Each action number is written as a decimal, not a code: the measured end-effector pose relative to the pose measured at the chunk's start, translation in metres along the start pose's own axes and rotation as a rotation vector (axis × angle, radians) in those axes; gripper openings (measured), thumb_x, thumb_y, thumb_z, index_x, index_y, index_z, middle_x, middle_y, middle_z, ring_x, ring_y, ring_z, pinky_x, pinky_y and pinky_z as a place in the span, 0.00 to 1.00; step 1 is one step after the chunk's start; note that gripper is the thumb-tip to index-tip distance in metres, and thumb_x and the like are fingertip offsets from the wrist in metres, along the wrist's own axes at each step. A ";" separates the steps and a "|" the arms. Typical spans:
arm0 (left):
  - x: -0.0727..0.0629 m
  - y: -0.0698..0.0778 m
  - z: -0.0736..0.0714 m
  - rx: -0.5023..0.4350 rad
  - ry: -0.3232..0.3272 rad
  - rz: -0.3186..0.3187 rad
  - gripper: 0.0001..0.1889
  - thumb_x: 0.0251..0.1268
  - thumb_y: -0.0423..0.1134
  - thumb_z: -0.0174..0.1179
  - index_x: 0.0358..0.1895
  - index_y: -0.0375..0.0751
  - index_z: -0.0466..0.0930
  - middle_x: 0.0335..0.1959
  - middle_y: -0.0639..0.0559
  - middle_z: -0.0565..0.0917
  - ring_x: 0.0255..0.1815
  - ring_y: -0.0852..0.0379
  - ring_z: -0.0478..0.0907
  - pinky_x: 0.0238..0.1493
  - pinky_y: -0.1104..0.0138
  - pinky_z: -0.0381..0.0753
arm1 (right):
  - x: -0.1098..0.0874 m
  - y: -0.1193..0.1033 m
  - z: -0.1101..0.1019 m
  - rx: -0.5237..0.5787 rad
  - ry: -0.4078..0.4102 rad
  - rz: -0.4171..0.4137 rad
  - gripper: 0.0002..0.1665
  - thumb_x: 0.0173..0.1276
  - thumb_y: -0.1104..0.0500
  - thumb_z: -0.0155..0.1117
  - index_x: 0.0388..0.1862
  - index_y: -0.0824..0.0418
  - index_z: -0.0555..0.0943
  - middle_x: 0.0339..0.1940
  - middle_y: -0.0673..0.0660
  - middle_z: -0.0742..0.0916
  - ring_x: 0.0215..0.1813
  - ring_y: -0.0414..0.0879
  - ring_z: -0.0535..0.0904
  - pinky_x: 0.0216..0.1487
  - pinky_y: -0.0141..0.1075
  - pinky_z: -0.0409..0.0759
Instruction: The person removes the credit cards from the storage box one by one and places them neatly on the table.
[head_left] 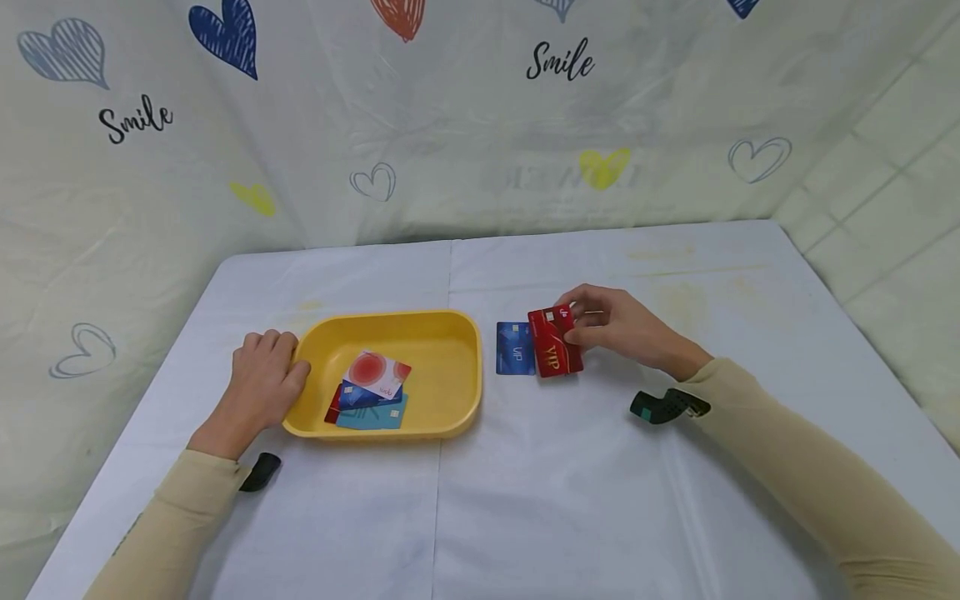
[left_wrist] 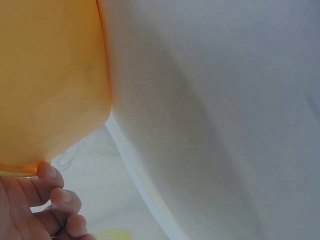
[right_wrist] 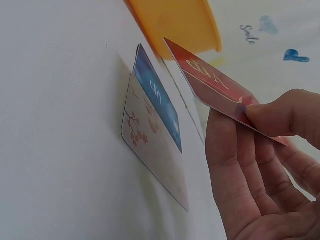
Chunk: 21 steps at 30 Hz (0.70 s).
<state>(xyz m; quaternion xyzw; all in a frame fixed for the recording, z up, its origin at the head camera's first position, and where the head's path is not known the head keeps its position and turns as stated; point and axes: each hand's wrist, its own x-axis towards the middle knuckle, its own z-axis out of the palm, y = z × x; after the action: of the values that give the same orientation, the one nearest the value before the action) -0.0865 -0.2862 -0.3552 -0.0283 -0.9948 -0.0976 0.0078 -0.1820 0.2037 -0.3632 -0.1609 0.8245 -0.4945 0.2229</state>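
My right hand (head_left: pixel 626 325) pinches a red VIP card (head_left: pixel 550 343) between thumb and fingers, lifted above the table in the right wrist view. Under it on the cloth lie a blue VIP card (head_left: pixel 513 350) and a pale card with a flower print (right_wrist: pixel 145 130), which overlaps the blue one. My left hand (head_left: pixel 262 379) grips the left rim of a yellow tray (head_left: pixel 442 371), with the fingertips (left_wrist: pixel 47 170) at the edge. Inside the tray, overlapping, are a white card with a red circle (head_left: pixel 375 372), a blue card (head_left: pixel 369 398), a teal card (head_left: pixel 375 415) and a dark red card (head_left: pixel 332 407).
A white cloth (head_left: pixel 540 500) covers the table. Behind it hangs a pale sheet (head_left: pixel 465 108) printed with hearts and words. Black devices (head_left: pixel 660 407) are worn at both wrists, against the beige sleeves (head_left: pixel 810 475).
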 end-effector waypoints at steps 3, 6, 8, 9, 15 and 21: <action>0.000 0.000 0.000 -0.002 -0.003 -0.002 0.15 0.70 0.39 0.45 0.47 0.28 0.72 0.38 0.36 0.72 0.49 0.36 0.62 0.48 0.46 0.63 | 0.000 0.002 0.000 0.019 0.000 0.004 0.24 0.71 0.58 0.65 0.64 0.55 0.76 0.56 0.62 0.83 0.56 0.55 0.85 0.53 0.39 0.86; 0.000 0.000 0.000 0.001 -0.005 -0.003 0.15 0.70 0.39 0.45 0.47 0.28 0.72 0.38 0.36 0.72 0.49 0.36 0.62 0.48 0.46 0.63 | 0.000 0.005 -0.001 0.032 0.003 0.012 0.24 0.71 0.58 0.65 0.65 0.55 0.75 0.57 0.62 0.83 0.55 0.54 0.86 0.52 0.38 0.87; 0.000 0.001 -0.001 0.003 -0.005 -0.005 0.16 0.70 0.39 0.45 0.47 0.28 0.72 0.38 0.36 0.72 0.49 0.36 0.62 0.47 0.47 0.63 | 0.000 0.007 -0.001 0.041 0.006 0.017 0.24 0.71 0.58 0.65 0.65 0.55 0.75 0.57 0.62 0.83 0.55 0.54 0.86 0.52 0.38 0.87; 0.000 0.001 -0.001 0.004 -0.007 -0.007 0.16 0.70 0.39 0.45 0.47 0.28 0.72 0.38 0.36 0.72 0.49 0.36 0.62 0.47 0.47 0.63 | 0.000 0.008 -0.001 0.044 0.008 0.019 0.24 0.71 0.58 0.65 0.65 0.55 0.75 0.57 0.62 0.83 0.56 0.54 0.86 0.53 0.38 0.87; 0.000 0.001 -0.001 0.001 -0.010 -0.007 0.16 0.70 0.39 0.46 0.48 0.28 0.72 0.39 0.36 0.72 0.50 0.35 0.62 0.48 0.46 0.63 | 0.001 0.013 -0.002 0.033 0.025 0.032 0.24 0.72 0.57 0.65 0.65 0.54 0.75 0.57 0.61 0.83 0.57 0.54 0.86 0.53 0.38 0.87; 0.000 0.000 0.000 -0.001 -0.010 -0.005 0.16 0.70 0.39 0.45 0.47 0.28 0.72 0.38 0.36 0.72 0.49 0.36 0.62 0.48 0.47 0.62 | 0.000 0.016 -0.003 0.023 0.043 0.044 0.25 0.71 0.56 0.65 0.65 0.53 0.75 0.57 0.61 0.83 0.57 0.54 0.85 0.52 0.37 0.86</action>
<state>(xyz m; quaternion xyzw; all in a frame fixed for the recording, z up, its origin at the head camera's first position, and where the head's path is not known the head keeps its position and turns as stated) -0.0869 -0.2859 -0.3548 -0.0264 -0.9948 -0.0980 0.0024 -0.1842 0.2127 -0.3760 -0.1296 0.8269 -0.5022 0.2175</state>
